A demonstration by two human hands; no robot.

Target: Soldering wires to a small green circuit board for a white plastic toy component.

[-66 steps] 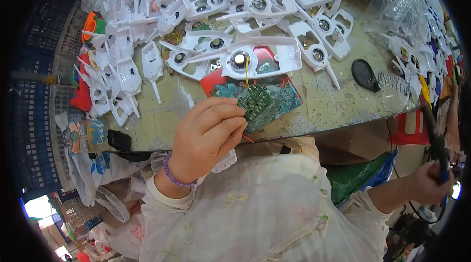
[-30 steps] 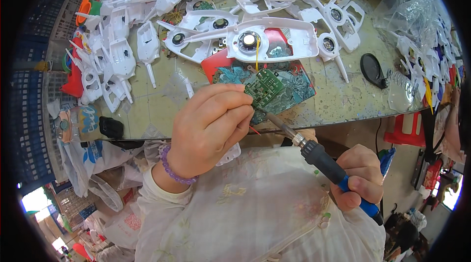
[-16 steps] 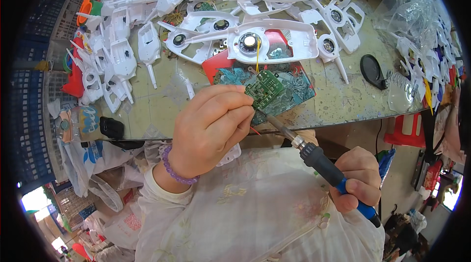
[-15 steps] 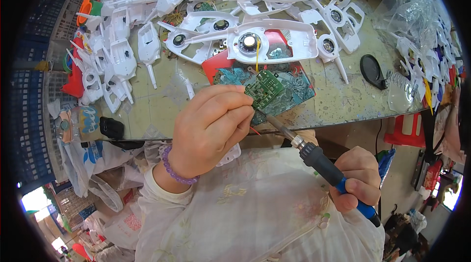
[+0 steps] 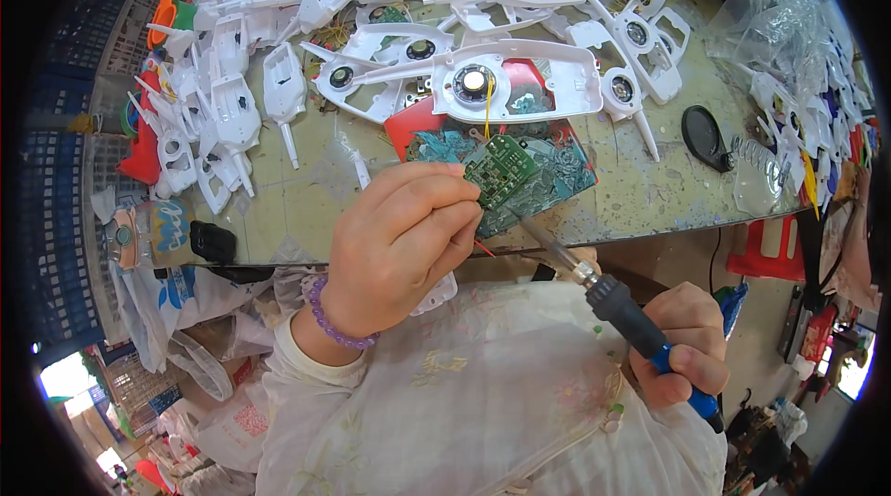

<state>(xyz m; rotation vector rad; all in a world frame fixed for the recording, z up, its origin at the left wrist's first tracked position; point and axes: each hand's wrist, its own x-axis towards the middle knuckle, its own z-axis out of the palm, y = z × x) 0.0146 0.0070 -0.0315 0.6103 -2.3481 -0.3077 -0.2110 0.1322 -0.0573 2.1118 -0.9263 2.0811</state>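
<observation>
Upper garment: off-white blouse, thin, semi-sheer fabric, creased. Front decoration: tan embroidered motif, pale pink floral patch, faint green sprigs. Slanting edge runs down the front; small pale-green fastening beside it. Left sleeve: long, plain off-white cuff. Just past the cuff: single-strand bracelet of round, translucent purple beads. Right sleeve: same off-white fabric, soft folds

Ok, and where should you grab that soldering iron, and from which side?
Probably by the blue handle of the soldering iron, coming from the lower right, where the right hand grips it. The iron slants: its handle points down toward that side, and its bare metal shaft points up and left, toward the green circuit board. That shaft could be hot, so stay behind it.
</observation>
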